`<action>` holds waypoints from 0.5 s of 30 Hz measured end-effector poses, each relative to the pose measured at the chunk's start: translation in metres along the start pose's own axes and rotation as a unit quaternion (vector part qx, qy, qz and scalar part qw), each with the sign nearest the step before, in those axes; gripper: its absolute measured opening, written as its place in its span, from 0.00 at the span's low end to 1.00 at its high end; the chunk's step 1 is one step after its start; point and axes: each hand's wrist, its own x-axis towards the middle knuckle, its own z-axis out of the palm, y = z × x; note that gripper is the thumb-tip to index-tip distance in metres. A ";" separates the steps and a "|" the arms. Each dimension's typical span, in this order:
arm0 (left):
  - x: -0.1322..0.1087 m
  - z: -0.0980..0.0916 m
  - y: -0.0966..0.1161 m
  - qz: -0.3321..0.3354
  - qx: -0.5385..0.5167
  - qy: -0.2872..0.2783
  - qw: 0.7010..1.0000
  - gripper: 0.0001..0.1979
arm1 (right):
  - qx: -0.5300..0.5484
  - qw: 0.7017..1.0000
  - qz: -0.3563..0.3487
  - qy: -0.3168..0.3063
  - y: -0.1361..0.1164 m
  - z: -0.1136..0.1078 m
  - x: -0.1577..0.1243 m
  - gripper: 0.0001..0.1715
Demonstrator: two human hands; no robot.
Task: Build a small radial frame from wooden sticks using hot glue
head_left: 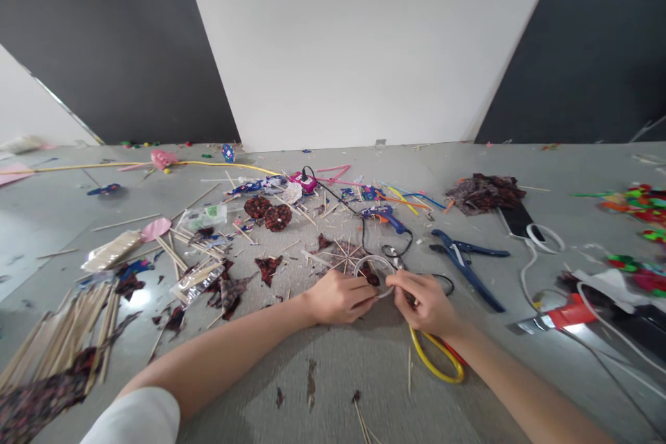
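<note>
Between my hands is a thin white ring (373, 258). My left hand (340, 296) is closed on its left side, fingers curled. The fingers of my right hand (424, 302) pinch its right side; whether they hold anything small besides is hidden. Just behind the ring, thin wooden sticks (346, 254) lie spread like spokes, with dark patterned fabric near them. Scissors with a yellow handle loop (440, 368) lie under my right wrist, blades hidden. Beyond my hands rests a blue glue gun (388, 215) with a black cord.
Blue-handled cutters (471, 263) and a red utility knife (565, 316) lie to the right. Two round dark fabric pieces (278, 218) sit behind. Bundled sticks (67, 333) and fabric scraps cover the left. A magenta power socket (302, 182) stands near the white board (359, 48).
</note>
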 end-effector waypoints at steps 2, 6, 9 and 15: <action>0.001 -0.001 0.000 -0.007 0.002 0.004 1.000 0.12 | 0.007 1.000 0.015 -0.013 -0.001 -0.001 0.000 0.08; 0.002 -0.003 0.000 -0.023 -0.001 0.002 1.000 0.13 | 0.019 1.000 0.018 -0.009 -0.002 0.000 0.001 0.07; 0.003 -0.004 0.000 -0.029 -0.009 0.006 1.000 0.12 | 0.013 1.000 0.011 -0.002 -0.001 0.001 0.001 0.07; 0.005 -0.006 0.000 -0.042 -0.021 0.014 0.999 0.12 | 0.011 1.000 0.017 0.001 -0.001 0.003 0.002 0.08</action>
